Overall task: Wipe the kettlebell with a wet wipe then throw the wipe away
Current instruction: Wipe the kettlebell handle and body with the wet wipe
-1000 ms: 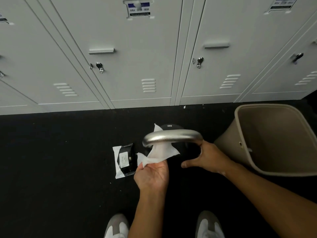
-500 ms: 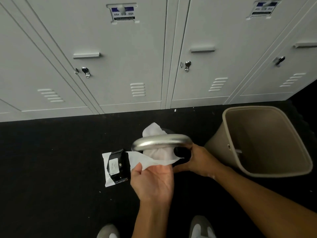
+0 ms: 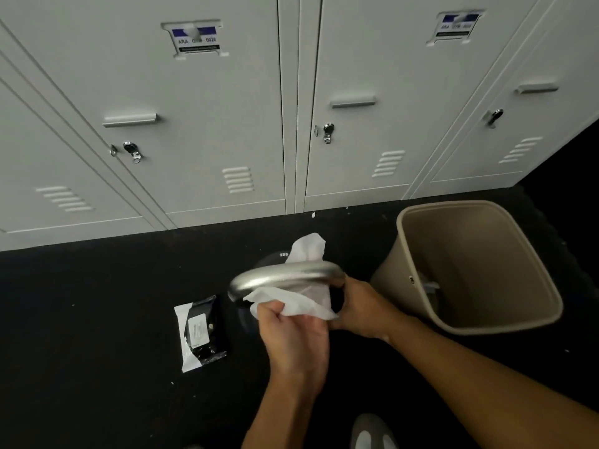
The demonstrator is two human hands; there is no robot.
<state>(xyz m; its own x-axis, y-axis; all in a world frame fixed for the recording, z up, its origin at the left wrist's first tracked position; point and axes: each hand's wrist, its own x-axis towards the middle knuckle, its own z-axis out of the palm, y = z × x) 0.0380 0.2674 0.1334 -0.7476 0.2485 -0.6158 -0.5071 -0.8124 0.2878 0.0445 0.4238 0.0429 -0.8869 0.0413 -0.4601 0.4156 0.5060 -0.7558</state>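
Note:
A black kettlebell (image 3: 269, 262) with a silver handle (image 3: 285, 277) stands on the dark floor in the middle. A white wet wipe (image 3: 308, 247) is threaded under the handle, one end sticking up behind it. My left hand (image 3: 291, 332) pinches the wipe's near end just below the handle. My right hand (image 3: 363, 306) grips the right end of the handle. The kettlebell's body is mostly hidden against the dark floor and behind my hands.
A beige waste bin (image 3: 547, 296) stands tilted at the right, close to my right hand. A black and white pack of wipes (image 3: 201, 332) lies on the floor left of the kettlebell. Grey lockers (image 3: 207, 124) line the back. My shoe (image 3: 372, 432) shows at the bottom.
My left hand closed tighter on the wipe's near end and drew it toward the handle's left side. The view shifted a little. My right hand stayed on the handle.

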